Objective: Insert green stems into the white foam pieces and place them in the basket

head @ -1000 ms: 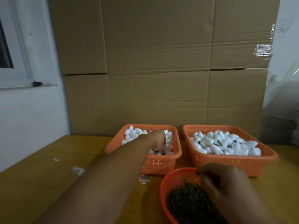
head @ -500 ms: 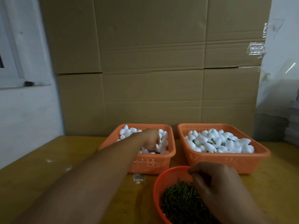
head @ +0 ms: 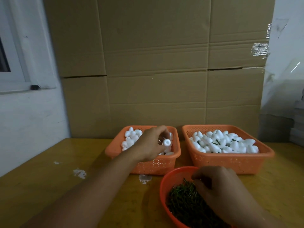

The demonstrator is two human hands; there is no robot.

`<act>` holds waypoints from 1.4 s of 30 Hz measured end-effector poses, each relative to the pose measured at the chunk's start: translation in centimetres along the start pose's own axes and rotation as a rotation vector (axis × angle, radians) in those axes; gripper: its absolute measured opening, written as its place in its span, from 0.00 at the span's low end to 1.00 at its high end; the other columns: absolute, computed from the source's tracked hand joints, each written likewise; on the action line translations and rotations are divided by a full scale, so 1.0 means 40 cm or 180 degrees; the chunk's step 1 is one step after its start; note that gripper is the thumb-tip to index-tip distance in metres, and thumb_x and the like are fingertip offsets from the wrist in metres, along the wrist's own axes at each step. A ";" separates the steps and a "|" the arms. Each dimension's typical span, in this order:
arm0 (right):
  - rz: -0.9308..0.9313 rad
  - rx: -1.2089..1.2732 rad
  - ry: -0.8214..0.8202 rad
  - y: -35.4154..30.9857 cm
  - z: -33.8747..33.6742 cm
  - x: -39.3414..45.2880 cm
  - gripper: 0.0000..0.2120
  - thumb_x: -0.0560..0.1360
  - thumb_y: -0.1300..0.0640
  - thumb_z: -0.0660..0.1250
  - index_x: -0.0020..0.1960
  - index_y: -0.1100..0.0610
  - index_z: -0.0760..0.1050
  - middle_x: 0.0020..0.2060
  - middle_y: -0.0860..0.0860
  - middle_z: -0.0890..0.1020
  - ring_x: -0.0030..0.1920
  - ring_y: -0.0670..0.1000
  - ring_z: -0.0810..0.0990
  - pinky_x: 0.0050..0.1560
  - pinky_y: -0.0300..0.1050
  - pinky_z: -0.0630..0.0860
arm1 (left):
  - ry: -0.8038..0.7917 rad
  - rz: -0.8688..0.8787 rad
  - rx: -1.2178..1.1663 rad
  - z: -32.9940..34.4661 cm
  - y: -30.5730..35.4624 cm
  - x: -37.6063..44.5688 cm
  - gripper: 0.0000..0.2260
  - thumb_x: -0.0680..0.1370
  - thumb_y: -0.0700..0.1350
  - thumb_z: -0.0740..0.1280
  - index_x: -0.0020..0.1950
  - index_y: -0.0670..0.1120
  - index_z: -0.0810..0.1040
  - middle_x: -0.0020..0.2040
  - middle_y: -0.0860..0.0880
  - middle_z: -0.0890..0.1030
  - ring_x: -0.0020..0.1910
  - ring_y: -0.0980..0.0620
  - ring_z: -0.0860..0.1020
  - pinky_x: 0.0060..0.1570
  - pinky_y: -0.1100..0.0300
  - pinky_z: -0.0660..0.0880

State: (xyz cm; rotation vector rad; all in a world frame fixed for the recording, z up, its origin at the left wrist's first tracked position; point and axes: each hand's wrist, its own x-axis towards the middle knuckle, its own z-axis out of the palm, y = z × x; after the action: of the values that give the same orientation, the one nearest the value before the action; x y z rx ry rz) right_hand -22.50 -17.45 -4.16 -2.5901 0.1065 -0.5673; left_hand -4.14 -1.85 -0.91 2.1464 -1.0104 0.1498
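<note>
From the head camera, the step in hand looks like pairing a stem with a foam piece: best to keep the foam piece (head: pixel 166 142) turned so its hole faces the person, then bring one stem straight in. The left hand (head: pixel 150 143) pinches that piece above the left basket (head: pixel 148 165), arm stretched forward. The right hand (head: pixel 218 191), nearer the body, curls its fingers into the green stems (head: pixel 182 203) in the red bowl (head: pixel 166 183); whether it grips one, I cannot tell. The right basket (head: pixel 230 162) of stemmed pieces sits just beyond it.
</note>
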 end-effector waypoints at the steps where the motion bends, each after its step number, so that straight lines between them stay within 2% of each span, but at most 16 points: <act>1: -0.0010 -0.0053 -0.0060 0.001 0.001 0.000 0.07 0.73 0.54 0.72 0.46 0.42 0.83 0.34 0.39 0.84 0.39 0.37 0.81 0.42 0.37 0.78 | 0.0061 0.0061 -0.0126 0.001 0.010 -0.020 0.09 0.75 0.36 0.70 0.51 0.48 0.77 0.50 0.54 0.82 0.50 0.55 0.81 0.53 0.51 0.80; 4: -0.0041 -0.0183 -0.0290 0.002 0.002 -0.001 0.08 0.72 0.54 0.72 0.46 0.41 0.83 0.37 0.37 0.84 0.41 0.37 0.81 0.45 0.37 0.79 | 0.0179 0.0219 -0.0477 0.010 0.038 -0.078 0.07 0.76 0.37 0.70 0.51 0.46 0.77 0.50 0.54 0.82 0.50 0.59 0.82 0.54 0.59 0.79; 6: -0.0066 -0.0261 -0.0442 0.005 0.005 0.002 0.08 0.72 0.54 0.71 0.47 0.41 0.83 0.39 0.38 0.85 0.41 0.39 0.82 0.47 0.39 0.80 | 0.0200 0.0285 -0.0663 0.019 0.054 -0.113 0.06 0.77 0.37 0.69 0.51 0.46 0.77 0.49 0.54 0.82 0.51 0.59 0.81 0.55 0.61 0.79; 9: -0.0088 -0.0367 -0.0623 0.009 0.012 0.005 0.07 0.74 0.52 0.69 0.49 0.43 0.84 0.42 0.40 0.85 0.44 0.41 0.82 0.50 0.41 0.80 | 0.0187 0.0321 -0.0982 0.034 0.067 -0.159 0.07 0.77 0.38 0.70 0.52 0.48 0.78 0.49 0.54 0.83 0.53 0.58 0.81 0.57 0.56 0.79; 11: -0.0074 -0.0420 -0.0754 0.010 0.018 0.007 0.06 0.76 0.48 0.67 0.47 0.47 0.82 0.40 0.44 0.85 0.41 0.44 0.82 0.48 0.43 0.80 | 0.0180 0.0347 -0.1153 0.047 0.071 -0.185 0.08 0.78 0.40 0.69 0.55 0.51 0.77 0.51 0.53 0.82 0.55 0.55 0.81 0.58 0.52 0.79; 13: -0.0038 -0.0464 -0.0931 0.008 0.019 0.006 0.08 0.76 0.45 0.67 0.45 0.48 0.82 0.39 0.46 0.84 0.40 0.44 0.81 0.47 0.44 0.80 | 0.0163 0.0382 -0.1124 0.063 0.073 -0.206 0.12 0.79 0.43 0.67 0.59 0.56 0.74 0.54 0.54 0.82 0.57 0.55 0.81 0.59 0.50 0.78; 16: -0.0006 -0.0527 -0.1237 0.000 0.018 0.011 0.08 0.75 0.45 0.69 0.47 0.47 0.84 0.41 0.44 0.84 0.41 0.43 0.82 0.48 0.42 0.80 | 0.0110 0.0454 -0.0931 0.081 0.076 -0.224 0.15 0.82 0.44 0.63 0.63 0.63 0.70 0.54 0.55 0.81 0.57 0.54 0.80 0.58 0.48 0.77; 19: -0.0035 -0.0671 -0.1376 -0.010 0.026 0.010 0.12 0.73 0.43 0.71 0.48 0.51 0.82 0.42 0.47 0.84 0.42 0.45 0.81 0.48 0.46 0.80 | 0.0121 0.0397 -0.1131 0.087 0.082 -0.232 0.13 0.83 0.42 0.62 0.61 0.59 0.76 0.51 0.52 0.81 0.52 0.54 0.81 0.53 0.55 0.80; 22: -0.0002 -0.0765 -0.1483 -0.014 0.033 0.006 0.12 0.73 0.44 0.70 0.49 0.52 0.80 0.44 0.46 0.81 0.44 0.46 0.80 0.49 0.46 0.80 | -0.0063 0.0138 -0.1884 0.087 0.086 -0.240 0.12 0.81 0.40 0.65 0.59 0.54 0.79 0.51 0.47 0.83 0.51 0.49 0.83 0.52 0.57 0.80; 26: -0.0040 -0.0778 -0.1480 -0.012 0.032 0.006 0.06 0.74 0.53 0.67 0.47 0.55 0.81 0.44 0.47 0.82 0.45 0.49 0.81 0.49 0.48 0.80 | -0.0191 -0.0025 -0.2368 0.088 0.087 -0.246 0.15 0.78 0.35 0.68 0.62 0.49 0.75 0.51 0.41 0.84 0.49 0.45 0.83 0.51 0.55 0.80; 29: -0.0003 -0.0740 -0.1416 -0.013 0.031 0.004 0.05 0.74 0.55 0.67 0.47 0.53 0.81 0.45 0.47 0.81 0.46 0.49 0.81 0.50 0.47 0.80 | -0.0154 -0.0128 -0.2632 0.089 0.096 -0.244 0.11 0.81 0.39 0.67 0.62 0.45 0.71 0.50 0.39 0.84 0.45 0.44 0.83 0.47 0.56 0.79; 32: -0.0034 -0.0725 -0.1377 -0.012 0.029 0.002 0.05 0.75 0.57 0.66 0.45 0.54 0.81 0.42 0.46 0.81 0.44 0.48 0.81 0.48 0.46 0.80 | -0.0185 -0.0303 -0.2994 0.091 0.104 -0.244 0.11 0.81 0.43 0.64 0.62 0.43 0.69 0.50 0.37 0.84 0.44 0.43 0.82 0.45 0.55 0.79; 38: -0.0031 -0.0669 -0.1152 -0.012 0.012 0.003 0.08 0.73 0.61 0.65 0.46 0.52 0.81 0.41 0.47 0.84 0.42 0.47 0.81 0.46 0.45 0.80 | 0.0023 -0.0642 -0.3634 0.091 0.106 -0.238 0.15 0.76 0.45 0.66 0.60 0.40 0.77 0.50 0.39 0.80 0.42 0.49 0.78 0.40 0.57 0.76; 42: -0.0163 -0.0588 -0.0888 -0.013 0.018 0.003 0.08 0.76 0.59 0.60 0.45 0.52 0.78 0.43 0.46 0.80 0.44 0.46 0.79 0.48 0.47 0.77 | 0.0028 -0.0741 -0.3895 0.086 0.107 -0.237 0.12 0.78 0.44 0.65 0.60 0.43 0.79 0.47 0.39 0.80 0.39 0.49 0.77 0.38 0.57 0.76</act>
State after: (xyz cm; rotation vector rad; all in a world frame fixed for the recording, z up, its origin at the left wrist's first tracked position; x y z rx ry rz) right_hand -22.12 -16.68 -4.44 -2.8299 -0.0005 -0.2169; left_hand -14.30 -0.05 -4.63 1.0964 -0.5616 -0.4641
